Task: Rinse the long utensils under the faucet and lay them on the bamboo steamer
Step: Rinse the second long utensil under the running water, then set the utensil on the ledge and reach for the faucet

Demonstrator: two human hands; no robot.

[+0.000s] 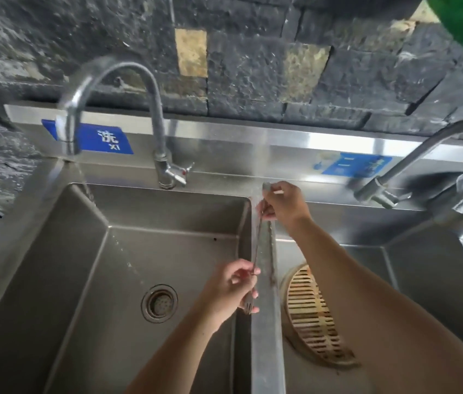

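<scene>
Facing a dark stone wall (253,66) stretching across the top of the frame

Looking down into a steel double sink (219,169), with the left basin (54,294) spreading over the lower left, the right basin (423,265) lying at lower right and a flat divider (267,336) running between them

Reaching in from the bottom edge with both bare forearms, the right one crossing over part of the bamboo steamer (310,317), lying slats-up on the floor of the right basin just beside the divider

Running water from the left faucet (157,120) at upper left, the stream (85,186) falling into the far left corner of the left basin, well apart from both hands; passing the right faucet (429,143) arching at the right edge

Holding a long fork (256,245) by both ends in the middle of the frame, above the divider's left edge and apart from the steamer: right hand (284,206) pinching the handle end at the top with curled fingers, left hand (233,285) gripping the shaft just above the tines (247,307)

Taking in a round drain (159,302) in the left basin's floor and two blue labels (102,136) on the back rim
</scene>
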